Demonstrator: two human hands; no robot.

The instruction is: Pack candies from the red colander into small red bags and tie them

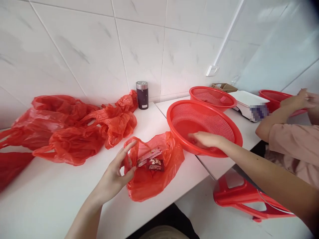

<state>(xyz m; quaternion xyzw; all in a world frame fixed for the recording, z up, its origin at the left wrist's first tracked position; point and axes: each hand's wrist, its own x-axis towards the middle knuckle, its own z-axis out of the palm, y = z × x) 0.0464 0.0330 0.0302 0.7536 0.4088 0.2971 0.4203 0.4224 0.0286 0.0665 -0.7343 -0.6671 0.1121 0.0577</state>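
A red plastic bag lies open on the white counter, with a red snack packet and a pale pink packet inside. My left hand grips the bag's rim between thumb and fingers. My right hand reaches over the rim of a red mesh basket and rests in its bowl, just beside the bag. No held object shows in my right hand.
Crumpled red bags cover the counter's left side, by a dark flask at the tiled wall. Farther right stand another red basket and a white box. A co-worker's arms in pink sleeves reach toward a third basket. A red stool stands below.
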